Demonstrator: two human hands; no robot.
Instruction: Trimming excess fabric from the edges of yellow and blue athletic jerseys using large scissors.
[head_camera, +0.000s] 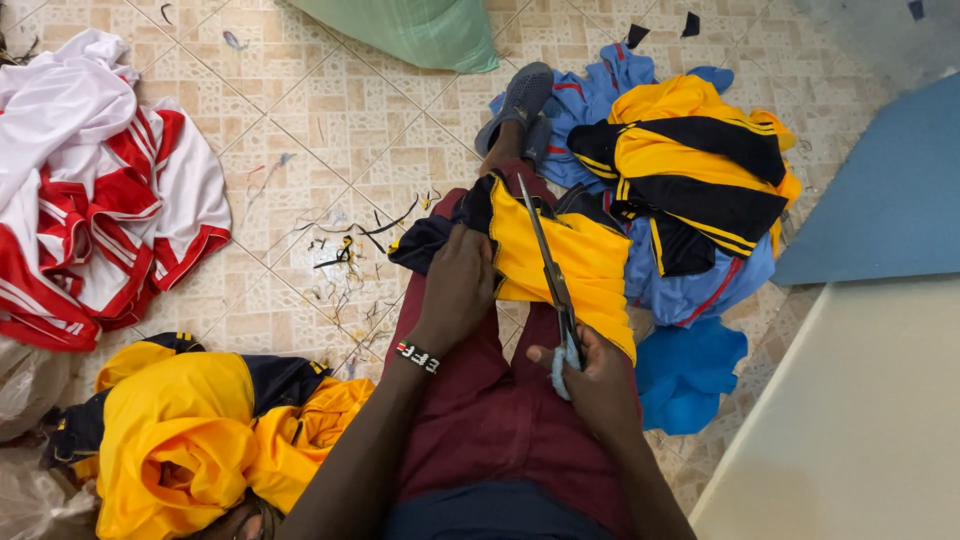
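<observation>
A yellow and black garment (560, 250) lies across my lap, over maroon trousers (500, 410). My left hand (458, 285) presses down on its left side, near the black part. My right hand (595, 380) grips the blue-wrapped handles of long scissors (550, 275), whose blades point away from me over the yellow cloth. A beaded band (417, 356) circles my left wrist.
A heap of yellow, black and blue garments (690, 170) lies at the right by my shoe (517, 105). Red and white shirts (95, 200) lie at the left, yellow ones (190, 430) at the lower left. Thread scraps (345, 255) litter the tiled floor. A pale bench (850, 420) stands at the right.
</observation>
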